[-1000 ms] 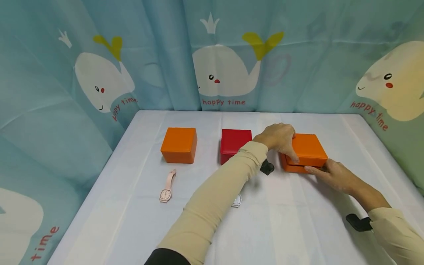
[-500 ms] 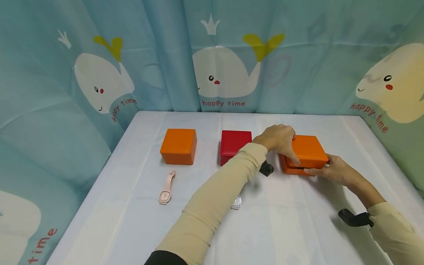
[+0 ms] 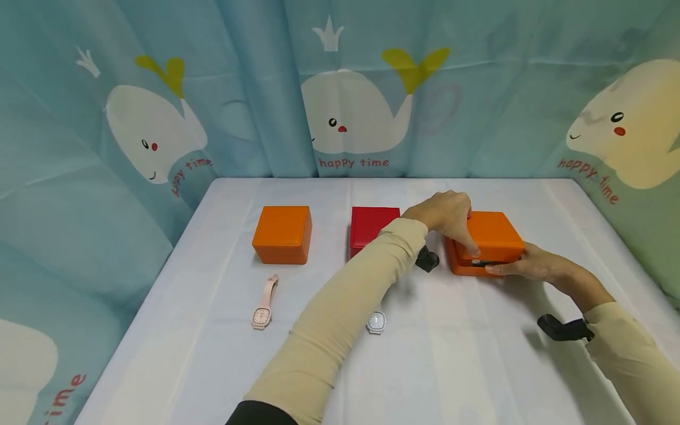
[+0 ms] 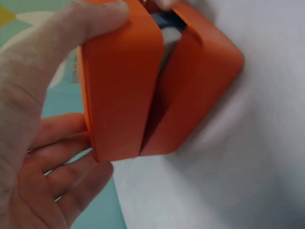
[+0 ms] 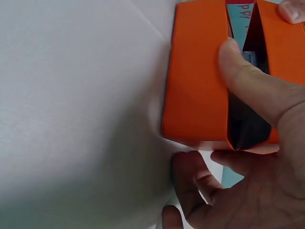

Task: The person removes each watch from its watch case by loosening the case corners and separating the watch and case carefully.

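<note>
At the table's right, an orange hinged box stands with its lid partly raised. My left hand grips the lid, thumb on the front and fingers behind. The right hand holds the box's right side; its thumb lies along the rim of the base, and its other fingers curl near the side wall. Through the gap, a dark lining and a whitish piece show; most of the inside is hidden.
A red box sits left of the left hand, partly behind that sleeve. Farther left stands another orange box, with a pink watch in front. A silvery watch lies beside the left forearm. A whale-print curtain borders the white table.
The gap under the lid has widened, and something inside now shows at the front. My right hand has shifted slightly up at the box's side. The left hand keeps its hold.
</note>
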A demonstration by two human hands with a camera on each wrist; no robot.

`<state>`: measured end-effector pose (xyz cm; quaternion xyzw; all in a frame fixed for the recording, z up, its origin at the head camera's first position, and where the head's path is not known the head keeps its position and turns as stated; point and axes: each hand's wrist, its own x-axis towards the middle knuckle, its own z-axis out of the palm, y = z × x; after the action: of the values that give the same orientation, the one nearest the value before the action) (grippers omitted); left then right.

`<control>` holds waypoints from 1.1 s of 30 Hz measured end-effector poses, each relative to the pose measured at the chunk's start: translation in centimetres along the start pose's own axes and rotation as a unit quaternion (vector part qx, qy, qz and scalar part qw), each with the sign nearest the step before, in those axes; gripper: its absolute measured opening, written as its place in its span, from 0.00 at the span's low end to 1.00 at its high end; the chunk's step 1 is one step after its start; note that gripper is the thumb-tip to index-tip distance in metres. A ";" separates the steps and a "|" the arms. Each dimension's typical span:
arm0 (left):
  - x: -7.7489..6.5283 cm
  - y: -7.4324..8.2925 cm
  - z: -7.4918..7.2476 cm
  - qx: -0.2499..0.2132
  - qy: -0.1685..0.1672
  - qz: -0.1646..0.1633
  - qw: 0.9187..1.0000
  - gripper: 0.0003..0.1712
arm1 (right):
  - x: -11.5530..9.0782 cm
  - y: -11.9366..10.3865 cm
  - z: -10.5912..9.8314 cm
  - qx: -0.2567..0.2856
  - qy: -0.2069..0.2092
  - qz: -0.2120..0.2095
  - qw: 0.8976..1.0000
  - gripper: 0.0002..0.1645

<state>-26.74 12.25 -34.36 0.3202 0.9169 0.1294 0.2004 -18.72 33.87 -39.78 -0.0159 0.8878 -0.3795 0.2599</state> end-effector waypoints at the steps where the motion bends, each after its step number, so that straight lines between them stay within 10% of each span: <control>1: 0.0 0.1 -0.1 -0.005 -0.001 0.001 1.000 0.39 | 0.0 0.0 -0.1 0.002 -0.004 0.003 1.000 0.56; 11: 0.1 -1.4 -0.4 -0.110 0.010 0.000 0.994 0.45 | 1.1 -0.4 -0.4 0.022 -0.034 -0.075 0.996 0.53; 28: 0.1 -2.5 -0.9 -0.215 0.007 0.000 0.977 0.39 | 0.6 0.0 -0.6 0.033 -0.045 -0.031 0.998 0.62; 33: 0.0 -2.9 -1.0 -0.281 -0.002 0.014 0.960 0.30 | 0.5 0.0 -0.5 0.030 -0.055 0.001 0.998 0.67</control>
<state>-28.75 9.88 -34.54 0.2643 0.8384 0.3842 0.2820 -19.36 34.12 -39.69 -0.0282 0.8604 -0.4045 0.3086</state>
